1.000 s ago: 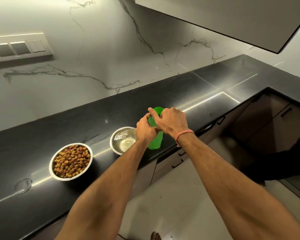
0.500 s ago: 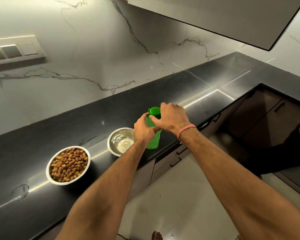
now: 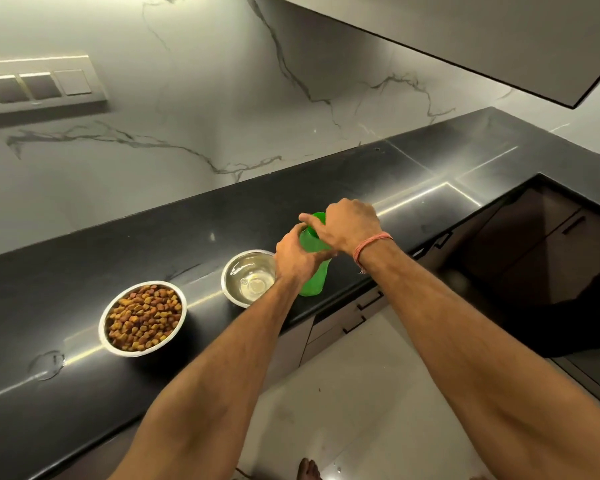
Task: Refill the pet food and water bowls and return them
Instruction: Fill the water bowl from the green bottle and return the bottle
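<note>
A green plastic bottle (image 3: 313, 278) stands upright on the black countertop (image 3: 326, 188) near its front edge. My left hand (image 3: 297, 259) grips the bottle's body. My right hand (image 3: 347, 225) is curled over the bottle's top, fingers around the green cap. Just left of the bottle sits a steel bowl (image 3: 249, 277) holding a little clear water. Further left is a second steel bowl (image 3: 142, 318) filled with brown kibble.
A marble wall with a switch panel (image 3: 39, 84) backs the counter. An overhead cabinet (image 3: 465, 32) hangs at upper right. Drawers (image 3: 347, 313) sit below the counter edge, and the counter turns a corner at right. A small water ring (image 3: 45, 364) marks the counter at left.
My right hand has turned a little on the bottle's top. The bottle, both bowls and my left hand stay in place; the camera shifted slightly.
</note>
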